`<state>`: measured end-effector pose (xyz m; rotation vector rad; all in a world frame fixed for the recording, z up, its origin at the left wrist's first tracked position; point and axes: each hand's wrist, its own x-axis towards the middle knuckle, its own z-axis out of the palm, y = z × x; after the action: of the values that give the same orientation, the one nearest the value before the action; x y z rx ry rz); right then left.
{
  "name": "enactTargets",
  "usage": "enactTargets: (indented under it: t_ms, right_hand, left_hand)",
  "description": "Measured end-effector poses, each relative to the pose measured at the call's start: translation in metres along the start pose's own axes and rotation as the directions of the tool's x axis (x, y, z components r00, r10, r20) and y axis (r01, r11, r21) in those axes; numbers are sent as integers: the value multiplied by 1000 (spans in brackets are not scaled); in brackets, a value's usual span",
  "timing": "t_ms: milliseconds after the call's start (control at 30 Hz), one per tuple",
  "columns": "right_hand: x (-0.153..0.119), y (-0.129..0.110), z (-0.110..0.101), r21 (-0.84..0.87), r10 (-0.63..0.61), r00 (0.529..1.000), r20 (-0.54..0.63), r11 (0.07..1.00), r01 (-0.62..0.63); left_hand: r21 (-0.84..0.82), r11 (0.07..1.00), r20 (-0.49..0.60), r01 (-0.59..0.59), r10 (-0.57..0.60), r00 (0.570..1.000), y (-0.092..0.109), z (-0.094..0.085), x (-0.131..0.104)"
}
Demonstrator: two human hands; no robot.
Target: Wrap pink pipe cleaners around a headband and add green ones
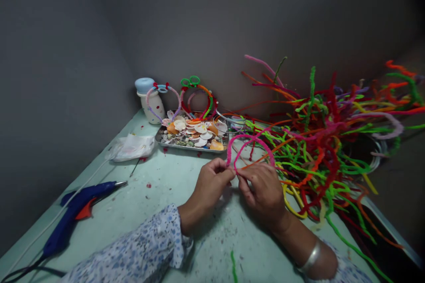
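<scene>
A hot-pink fuzzy arch, headband-shaped and covered in pipe cleaner, stands up between my hands above the table. My left hand is closed around its left end. From the same spot a loose pink pipe cleaner runs up and to the right across the arch. My right hand pinches this strand low down, its fingertips almost touching those of the left. The arch's right end drops behind my right hand, and the exact grip points are partly hidden by my fingers.
A metal tray of shells sits behind my hands, with finished fuzzy headbands and a blue-lidded bottle at the wall. Tangled pipe cleaners fill the right. On the left lie a blue glue gun and a plastic packet.
</scene>
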<state>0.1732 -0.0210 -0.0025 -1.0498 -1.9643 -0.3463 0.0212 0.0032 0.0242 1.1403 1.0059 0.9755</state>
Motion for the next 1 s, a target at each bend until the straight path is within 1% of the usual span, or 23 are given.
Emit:
enactTargets:
  t_ms: [100,200,300,433,533,633,700,833,1000]
  right_hand:
    - [1,1,1,1,21,999,-30,1000,-21]
    - [1,2,2,9,33,999,-41,999,-33]
    - [0,3,2,23,43,998,-42,999,-42]
    - [0,4,1,27,51,997,-60,998,-50]
    - [0,4,1,33,52,996,-69,998,-49]
    - [-1,4,1,36,49,996,-69,998,-46]
    - [-1,4,2,36,49,997,-66,998,-47]
    - [-1,4,2,35,54,996,-69,998,-52]
    - [-1,5,2,43,51,995,-80,998,-48]
  left_hand:
    - [-70,997,3,-36,36,999,-1,1,-1]
    - [-81,994,-19,-78,77,997,-1,1,-3]
    - [-4,992,-20,-130,130,991,0,-1,-2]
    - [183,952,7,-245,248,969,0,-3,1]
    - [320,879,42,-354,360,932,0,-4,2]
    - [417,776,87,-473,484,871,0,-5,2]
    - [466,711,117,-526,540,833,-2,-7,2]
    - [537,613,173,-580,593,786,-2,-10,4]
    - [562,509,260,-651,639,724,-1,-15,6]
